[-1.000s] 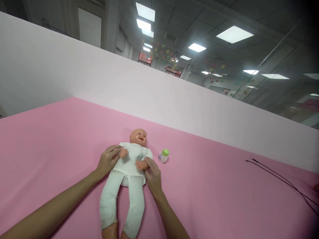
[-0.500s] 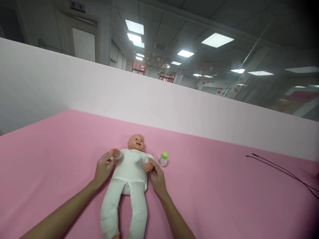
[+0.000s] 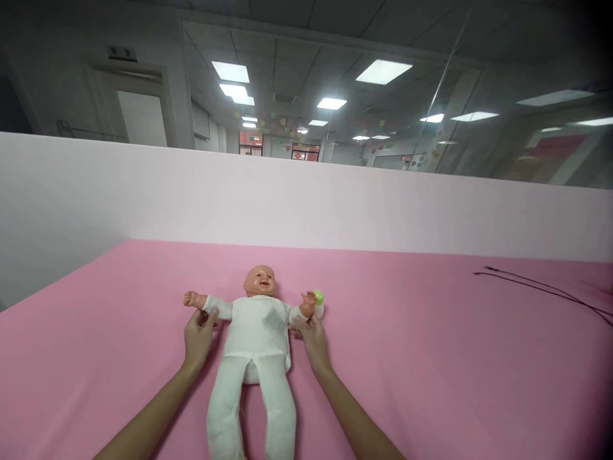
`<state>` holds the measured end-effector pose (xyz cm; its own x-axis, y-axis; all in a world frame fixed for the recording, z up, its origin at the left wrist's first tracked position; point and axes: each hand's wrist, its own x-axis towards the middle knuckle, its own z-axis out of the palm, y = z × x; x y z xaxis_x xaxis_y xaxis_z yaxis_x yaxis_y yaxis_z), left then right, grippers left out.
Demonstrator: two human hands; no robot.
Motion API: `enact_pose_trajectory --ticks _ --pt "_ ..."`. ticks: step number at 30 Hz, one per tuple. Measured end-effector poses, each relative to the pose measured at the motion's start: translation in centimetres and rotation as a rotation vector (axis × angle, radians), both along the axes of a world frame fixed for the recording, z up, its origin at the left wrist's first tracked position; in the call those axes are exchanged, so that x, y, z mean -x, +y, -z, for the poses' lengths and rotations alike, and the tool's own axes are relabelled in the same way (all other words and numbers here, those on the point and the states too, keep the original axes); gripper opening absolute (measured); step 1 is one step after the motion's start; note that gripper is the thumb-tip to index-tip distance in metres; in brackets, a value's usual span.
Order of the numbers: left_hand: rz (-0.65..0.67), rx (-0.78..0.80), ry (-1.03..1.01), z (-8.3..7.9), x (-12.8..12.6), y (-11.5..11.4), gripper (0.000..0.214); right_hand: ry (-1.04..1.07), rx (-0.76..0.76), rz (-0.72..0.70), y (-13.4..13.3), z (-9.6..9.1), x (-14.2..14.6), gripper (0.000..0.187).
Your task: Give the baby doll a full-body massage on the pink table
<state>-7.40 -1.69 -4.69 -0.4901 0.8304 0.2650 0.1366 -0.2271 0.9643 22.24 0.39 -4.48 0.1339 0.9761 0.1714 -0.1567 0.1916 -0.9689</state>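
A baby doll [image 3: 258, 326] with a bald plastic head and a white cloth body lies on its back on the pink tabletop [image 3: 421, 358]. Its head points away from me and both its arms are spread out sideways. My left hand [image 3: 198, 338] pinches the doll's arm on the left side, near the sleeve. On the other side, my right hand [image 3: 313, 342] grips the doll's other arm just below its wrist; some of those fingers are hidden. Behind that doll hand stands a small bottle with a green cap [image 3: 319, 297], partly covered.
A pair of thin black cables [image 3: 541, 284] lies at the right of the tabletop. A low white wall [image 3: 311, 204] runs along the back, with window glass above it reflecting ceiling lights. Another white wall [image 3: 43, 211] closes off the left.
The doll's arms have swung outward and up in my hands, its right-side hand now overlapping the bottle. My view has tilted and levelled slightly.
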Motion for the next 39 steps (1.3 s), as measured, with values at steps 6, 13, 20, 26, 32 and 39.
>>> enact_pose_trajectory --ticks 6,13,20,26,32,39 --pt "0.000 -0.035 0.103 -0.3 0.0 -0.3 0.033 -0.046 -0.076 -0.051 -0.3 -0.7 -0.3 0.054" --pt "0.214 -0.382 0.688 0.2 -0.6 -0.9 0.032 -0.602 -0.424 -0.284 -1.9 -1.2 -0.3 0.041" --pt "0.135 -0.186 0.406 -0.8 -0.7 -1.0 0.021 -0.339 -0.266 -0.179 -1.3 -0.8 0.2 0.037" --pt "0.034 0.042 -0.248 -1.0 0.7 -0.1 0.041 0.034 0.059 -0.031 -0.8 -1.6 -0.3 0.053" --pt "-0.015 -0.069 0.070 -0.7 0.4 -0.6 0.033 -0.071 -0.094 -0.068 -1.3 -2.0 -0.1 0.052" --pt "0.165 -0.300 0.694 -0.8 -0.4 -1.5 0.029 -0.639 -0.446 -0.278 -2.4 -1.7 0.1 0.047"
